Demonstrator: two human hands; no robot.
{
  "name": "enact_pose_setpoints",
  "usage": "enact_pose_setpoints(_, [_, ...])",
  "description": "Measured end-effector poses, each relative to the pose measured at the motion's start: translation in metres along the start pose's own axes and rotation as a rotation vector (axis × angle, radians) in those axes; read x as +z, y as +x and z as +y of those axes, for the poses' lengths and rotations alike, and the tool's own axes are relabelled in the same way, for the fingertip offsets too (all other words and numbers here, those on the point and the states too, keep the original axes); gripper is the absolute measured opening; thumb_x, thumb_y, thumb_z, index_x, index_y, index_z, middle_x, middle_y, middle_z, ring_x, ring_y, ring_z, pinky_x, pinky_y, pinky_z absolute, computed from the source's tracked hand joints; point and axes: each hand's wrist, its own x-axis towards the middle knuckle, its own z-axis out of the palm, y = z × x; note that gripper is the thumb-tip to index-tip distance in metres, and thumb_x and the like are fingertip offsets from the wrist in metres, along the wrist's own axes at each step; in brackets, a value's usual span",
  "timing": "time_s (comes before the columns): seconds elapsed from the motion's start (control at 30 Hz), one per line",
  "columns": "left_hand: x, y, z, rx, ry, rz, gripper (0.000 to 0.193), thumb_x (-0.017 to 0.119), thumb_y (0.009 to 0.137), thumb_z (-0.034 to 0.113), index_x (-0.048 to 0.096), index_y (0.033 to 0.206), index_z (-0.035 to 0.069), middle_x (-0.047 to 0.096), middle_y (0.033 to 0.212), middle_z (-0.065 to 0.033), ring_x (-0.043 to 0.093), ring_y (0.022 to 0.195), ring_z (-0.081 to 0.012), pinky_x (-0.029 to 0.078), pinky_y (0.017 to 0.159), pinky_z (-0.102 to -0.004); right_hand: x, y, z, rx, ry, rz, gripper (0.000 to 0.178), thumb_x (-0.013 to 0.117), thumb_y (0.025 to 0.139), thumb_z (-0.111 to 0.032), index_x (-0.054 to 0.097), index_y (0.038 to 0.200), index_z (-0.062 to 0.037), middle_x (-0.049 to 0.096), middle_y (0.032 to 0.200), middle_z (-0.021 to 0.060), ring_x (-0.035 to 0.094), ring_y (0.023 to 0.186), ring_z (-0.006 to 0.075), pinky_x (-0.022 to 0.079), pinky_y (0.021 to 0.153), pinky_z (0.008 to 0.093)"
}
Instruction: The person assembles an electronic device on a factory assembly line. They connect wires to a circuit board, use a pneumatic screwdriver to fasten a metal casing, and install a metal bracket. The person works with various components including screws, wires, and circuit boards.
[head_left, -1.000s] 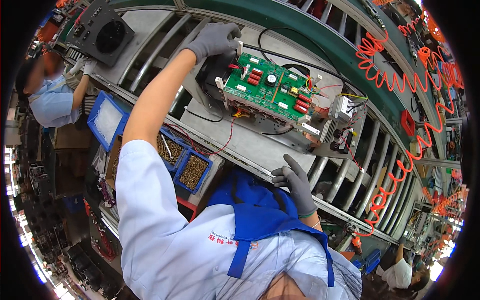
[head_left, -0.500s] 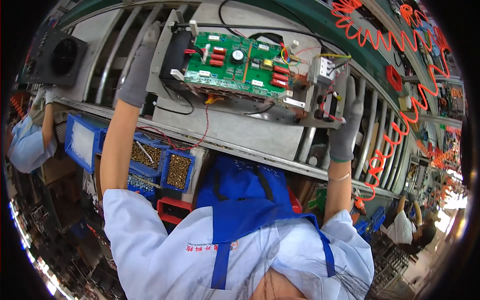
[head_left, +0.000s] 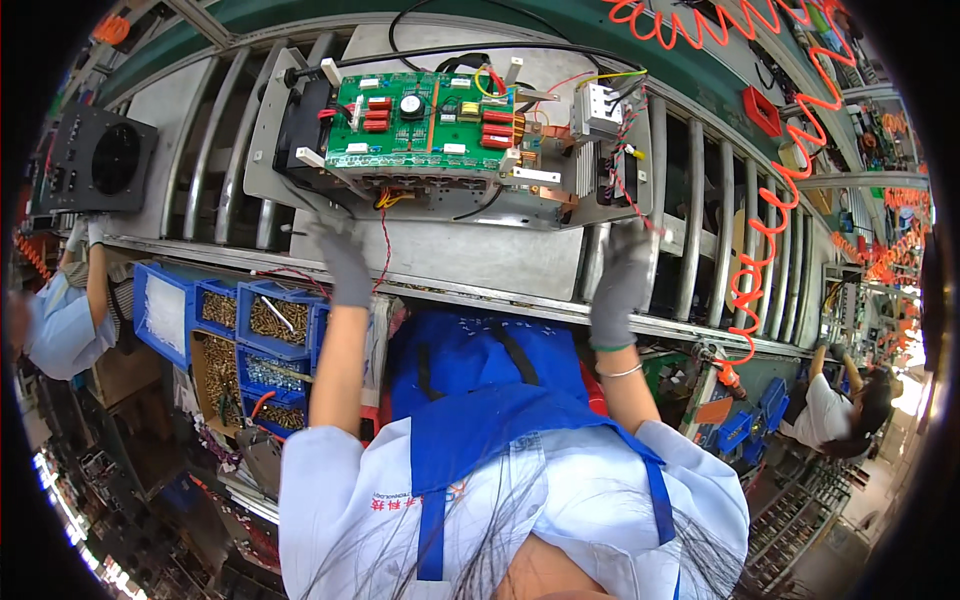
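Note:
An open metal chassis (head_left: 470,207) lies on a flat metal plate (head_left: 450,250) across the conveyor. On it sit a green circuit board (head_left: 385,140) with red and white components, a black fan (head_left: 305,130) at the left end and a white circuit breaker (head_left: 598,110) at the right. My left hand (head_left: 343,262), in a grey glove, is by the chassis's near left corner, its blurred fingers apart and holding nothing. My right hand (head_left: 620,285), gloved likewise, is below the near right corner beside loose red wires, fingers extended, nothing seen in it.
Blue bins (head_left: 275,318) of brass-coloured screws and other small parts hang along the conveyor's near edge. Metal rollers (head_left: 690,220) run to both sides. A black fan panel (head_left: 100,160) stands at the left near a co-worker. An orange coiled hose (head_left: 765,240) hangs at the right.
Both my hands have left the chassis's two ends and drawn nearer to me and inward. The chassis appears farther left in view, as the whole view has shifted.

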Motion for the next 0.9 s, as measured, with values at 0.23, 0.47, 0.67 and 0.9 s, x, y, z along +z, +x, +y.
enact_pose_setpoints(0.23, [0.067,-0.126,-0.071,0.253,1.154,-0.54,0.066,0.06,0.089,0.04,0.04,0.137,-0.001,0.054,0.128,-0.0205,0.053,0.117,-0.0334,0.045,0.096,-0.0446,0.065,-0.041,0.036,0.165,-0.462,-0.587,0.05,0.059,0.091,-0.027,0.05,0.129,0.0025,0.059,0.118,0.0122,0.06,0.1,0.0166,0.05,0.081,0.0291])
enact_pose_setpoints(0.47, [0.106,-0.188,-0.027,0.367,1.21,-0.578,0.077,0.064,0.088,0.042,0.032,0.142,-0.002,0.049,0.134,-0.0228,0.047,0.125,-0.033,0.043,0.098,-0.0441,0.082,0.006,0.06,0.367,-0.36,-0.73,0.029,0.059,0.09,-0.024,0.063,0.103,0.0021,0.063,0.077,0.0055,0.059,0.06,0.0105,0.048,0.053,0.0231])
enact_pose_setpoints(0.67, [0.146,-0.193,-0.015,0.173,0.602,-0.461,0.068,0.063,0.089,0.03,0.037,0.142,-0.003,0.048,0.137,-0.0168,0.049,0.124,-0.0238,0.039,0.102,-0.0352,-0.001,0.031,0.072,0.617,-0.254,-0.648,0.028,0.056,0.091,-0.022,0.061,0.111,-0.0022,0.066,0.088,0.0085,0.062,0.067,0.0143,0.05,0.056,0.0259])
enact_pose_setpoints(0.9, [0.04,-0.129,-0.137,-0.152,0.45,0.135,0.033,0.059,0.089,0.028,0.06,0.113,0.005,0.063,0.098,-0.0084,0.056,0.085,-0.0168,0.045,0.072,-0.0309,-0.021,0.087,0.138,1.261,0.629,-0.765,0.028,0.057,0.091,-0.018,0.06,0.115,-0.004,0.067,0.105,0.0098,0.064,0.09,0.0207,0.051,0.08,0.0301])
